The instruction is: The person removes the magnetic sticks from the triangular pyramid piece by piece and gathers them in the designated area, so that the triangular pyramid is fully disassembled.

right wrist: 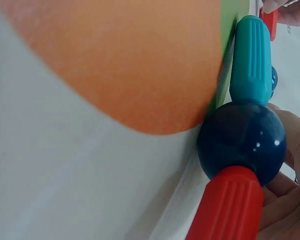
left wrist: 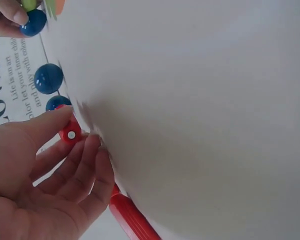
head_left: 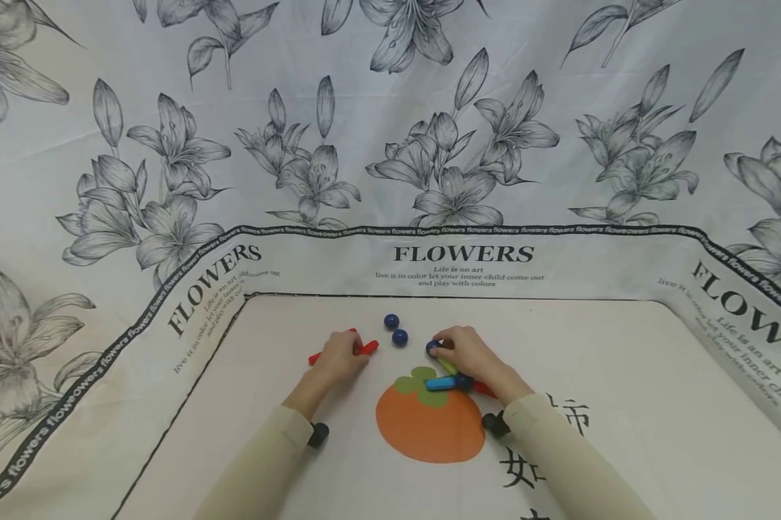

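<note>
My left hand (head_left: pixel 341 357) pinches a short red rod (left wrist: pixel 71 129) between thumb and fingers, its round end with a white dot facing the left wrist camera. Under that hand another red rod (left wrist: pixel 132 220) lies on the cloth. With thumb and fingers, my right hand (head_left: pixel 471 354) holds a dark blue ball (head_left: pixel 433 347) that has a green rod (head_left: pixel 447 366) at it. Below it, a second blue ball (right wrist: pixel 241 141) joins a teal rod (right wrist: pixel 251 60) and a red rod (right wrist: pixel 229 205). The green rod's far end is partly hidden.
Two loose blue balls, a farther one (head_left: pixel 391 321) and a nearer one (head_left: pixel 400 337), lie between the hands. The white cloth (head_left: pixel 286 462) bears a printed orange persimmon (head_left: pixel 429 430) and black characters. Behind hangs a flower-printed curtain (head_left: pixel 338 173).
</note>
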Available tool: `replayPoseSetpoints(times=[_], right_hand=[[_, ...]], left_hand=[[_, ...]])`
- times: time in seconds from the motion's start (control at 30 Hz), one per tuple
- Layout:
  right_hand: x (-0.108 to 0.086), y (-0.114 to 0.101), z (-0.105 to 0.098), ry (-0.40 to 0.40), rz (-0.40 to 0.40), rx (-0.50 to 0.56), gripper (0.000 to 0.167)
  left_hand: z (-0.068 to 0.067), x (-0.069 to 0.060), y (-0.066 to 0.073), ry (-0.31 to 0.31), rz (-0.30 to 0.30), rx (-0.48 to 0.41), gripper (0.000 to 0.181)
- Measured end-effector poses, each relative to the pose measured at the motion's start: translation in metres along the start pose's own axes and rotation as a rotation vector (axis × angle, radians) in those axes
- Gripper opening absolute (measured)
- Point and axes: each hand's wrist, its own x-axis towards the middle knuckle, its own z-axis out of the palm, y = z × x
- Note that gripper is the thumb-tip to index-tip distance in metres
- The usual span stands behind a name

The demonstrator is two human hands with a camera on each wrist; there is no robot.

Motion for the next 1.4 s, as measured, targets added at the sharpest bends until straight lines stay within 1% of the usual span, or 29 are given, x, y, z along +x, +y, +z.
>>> replayPoseSetpoints(times=[0.13, 0.27, 0.47, 0.63, 0.77, 0.9, 1.03, 1.27, 1.4], right_hand=[[0.002, -0.001, 0.0, -0.007, 0.005, 0.007, 0.032], [0.001, -0.002, 0.0, -0.015, -0.003, 0.006, 0.035], [-0.004, -0.004, -0.002, -0.016, -0.025, -0.021, 0.042], [-0.014, -0.007, -0.01, -0.014, -0.016, -0.042, 0.04], [-0.023, -0.006, -0.017, -0.013, 0.011, -0.043, 0.038], [-0.03, -0.004, -0.021, -0.016, 0.011, -0.055, 0.036], [-0.036, -0.002, -0.023, -0.021, -0.007, -0.056, 0.033], [-0.045, -0.001, -0.025, -0.044, -0.012, -0.04, 0.032], [-0.05, -0.002, -0.028, -0.052, -0.021, -0.037, 0.032]], left_hand=[[0.0, 0.007, -0.002, 0.008, -0.02, 0.028, 0.018], [-0.001, 0.009, -0.003, 0.003, -0.031, 0.044, 0.019], [-0.003, 0.005, -0.006, -0.019, -0.052, 0.025, 0.025], [-0.006, 0.002, -0.007, -0.022, -0.051, 0.035, 0.027], [-0.007, 0.0, -0.006, -0.02, -0.055, 0.038, 0.03], [-0.008, -0.003, -0.004, -0.011, -0.055, 0.032, 0.033], [-0.009, -0.006, 0.0, -0.007, -0.028, 0.031, 0.034], [-0.007, -0.014, 0.008, 0.007, 0.057, 0.056, 0.037], [-0.003, -0.02, 0.013, 0.009, 0.076, 0.042, 0.037]])
